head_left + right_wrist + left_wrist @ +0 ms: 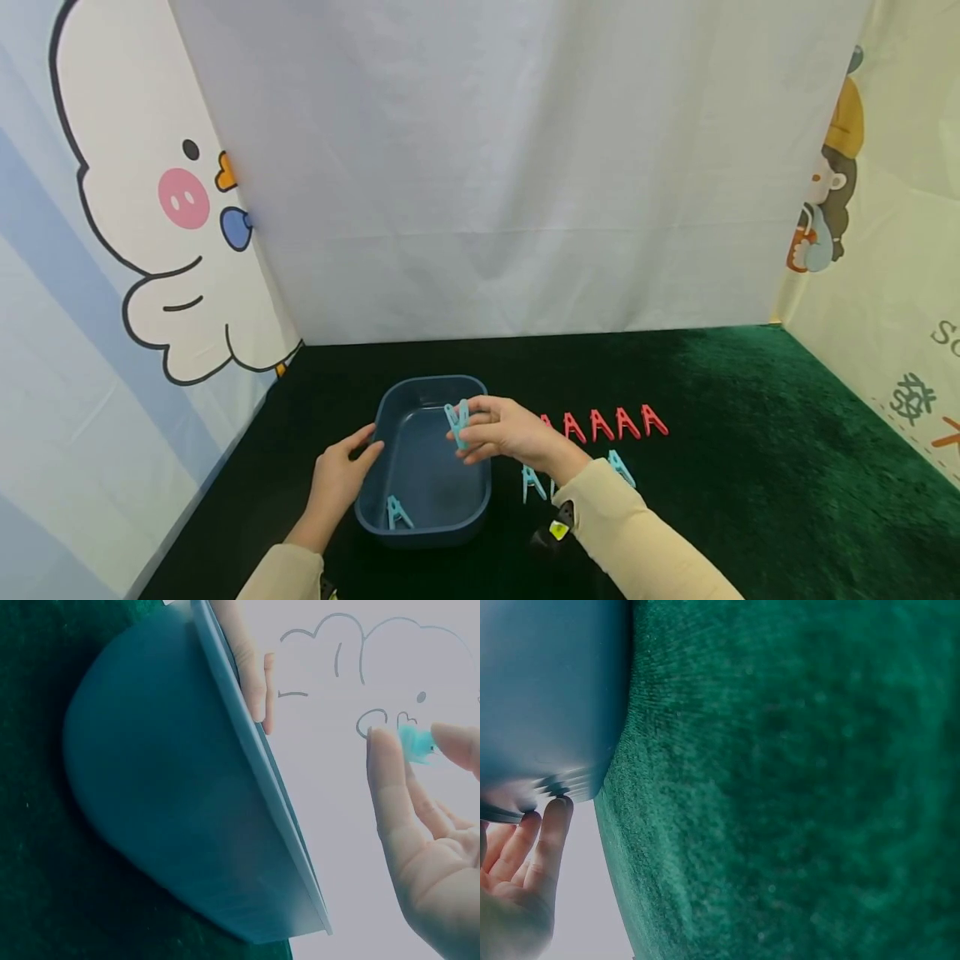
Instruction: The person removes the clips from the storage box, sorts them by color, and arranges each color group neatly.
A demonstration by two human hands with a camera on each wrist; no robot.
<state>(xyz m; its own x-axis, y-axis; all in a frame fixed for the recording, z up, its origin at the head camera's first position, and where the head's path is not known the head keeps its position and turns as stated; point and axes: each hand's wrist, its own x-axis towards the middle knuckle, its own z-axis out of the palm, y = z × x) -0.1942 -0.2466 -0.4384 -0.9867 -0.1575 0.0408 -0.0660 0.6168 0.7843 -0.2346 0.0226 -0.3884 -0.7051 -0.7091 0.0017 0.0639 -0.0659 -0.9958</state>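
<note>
My right hand point(504, 429) pinches a light blue clothespin point(457, 423) between thumb and fingers, above the blue plastic basin point(480, 517). The right wrist view shows this clothespin point(415, 743) at the fingertips, raised over the rim. On the basin's left side, my left hand point(337, 473) holds the rim, thumb at the edge and fingertips point(559, 806) against the outer wall. Another light blue clothespin point(398, 512) lies inside the basin, near its front end.
To the right, several red clothespins point(600, 425) lie in a row on the dark green cloth point(750, 467). Nearer, light blue clothespins point(533, 482) lie partly hidden behind my right forearm. A pale curtain point(510, 183) closes off the back, with printed sheets at both sides.
</note>
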